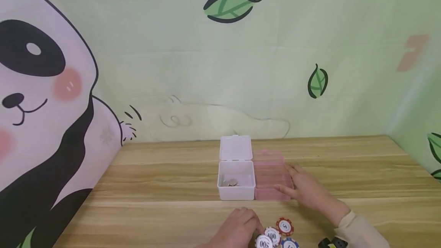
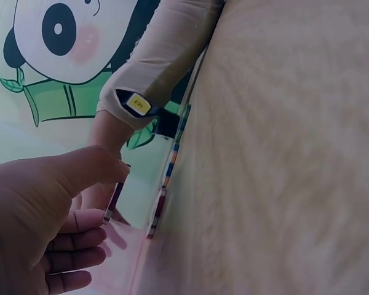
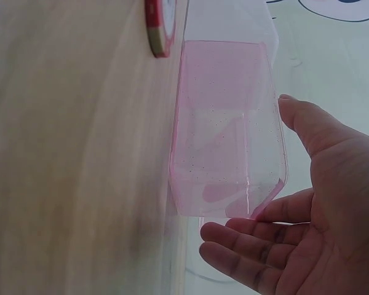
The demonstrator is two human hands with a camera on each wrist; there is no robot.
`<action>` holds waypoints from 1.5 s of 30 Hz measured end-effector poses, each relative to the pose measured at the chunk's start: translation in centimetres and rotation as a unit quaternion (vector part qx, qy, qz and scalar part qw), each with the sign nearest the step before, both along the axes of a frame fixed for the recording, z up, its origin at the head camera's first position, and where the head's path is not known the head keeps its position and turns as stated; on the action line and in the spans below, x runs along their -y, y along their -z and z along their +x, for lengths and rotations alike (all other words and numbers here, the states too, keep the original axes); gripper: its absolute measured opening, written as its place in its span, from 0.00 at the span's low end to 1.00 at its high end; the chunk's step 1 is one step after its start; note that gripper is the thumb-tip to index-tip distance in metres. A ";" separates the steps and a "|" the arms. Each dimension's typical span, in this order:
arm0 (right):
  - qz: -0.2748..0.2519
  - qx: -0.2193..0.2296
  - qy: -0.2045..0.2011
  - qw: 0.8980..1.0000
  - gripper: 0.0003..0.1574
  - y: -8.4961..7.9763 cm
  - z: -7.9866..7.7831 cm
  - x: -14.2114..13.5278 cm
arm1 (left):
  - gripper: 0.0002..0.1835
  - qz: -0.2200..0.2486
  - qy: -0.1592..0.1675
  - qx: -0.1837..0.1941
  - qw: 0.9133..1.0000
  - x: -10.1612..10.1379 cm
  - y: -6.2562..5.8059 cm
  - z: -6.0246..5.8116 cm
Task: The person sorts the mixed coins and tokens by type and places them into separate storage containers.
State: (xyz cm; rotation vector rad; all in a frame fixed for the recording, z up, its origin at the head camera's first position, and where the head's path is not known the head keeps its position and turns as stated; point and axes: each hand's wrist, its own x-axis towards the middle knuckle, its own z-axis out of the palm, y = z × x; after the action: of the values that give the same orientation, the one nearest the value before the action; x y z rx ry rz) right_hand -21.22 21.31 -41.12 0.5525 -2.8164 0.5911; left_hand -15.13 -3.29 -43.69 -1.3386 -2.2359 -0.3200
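My left hand (image 1: 236,229) is at the near edge of the view, by the poker chips. Its thumb and index finger pinch one poker chip (image 2: 115,200), seen edge-on in the left wrist view. On the table beside it lie a red-rimmed chip (image 1: 285,226), a blue-rimmed chip (image 1: 290,243) and pale numbered ones. My right hand (image 1: 311,188) touches the right side of a clear pink box (image 3: 227,141), thumb near the rim and other fingers loosely extended at a corner. Its lid (image 1: 268,157) is folded back.
Against the pink box's left side stands a white box (image 1: 236,193), lid raised behind it, with several coins (image 1: 231,182) inside. A black and yellow device (image 1: 332,243) is at my right sleeve. A panda-printed backdrop (image 1: 172,68) rises behind the wooden table (image 1: 165,186).
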 end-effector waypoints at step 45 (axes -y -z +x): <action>0.001 0.020 0.006 1.000 0.52 -0.1 -0.1 0.0 | 0.21 0.072 -0.093 0.064 0.991 0.3 -3.4 -5.4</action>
State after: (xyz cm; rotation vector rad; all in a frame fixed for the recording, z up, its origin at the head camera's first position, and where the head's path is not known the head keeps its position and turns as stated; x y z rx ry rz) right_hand -21.29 21.29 -41.05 0.5303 -2.8551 0.6031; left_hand -20.54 -3.59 -40.27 -1.0528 -2.3711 -0.5013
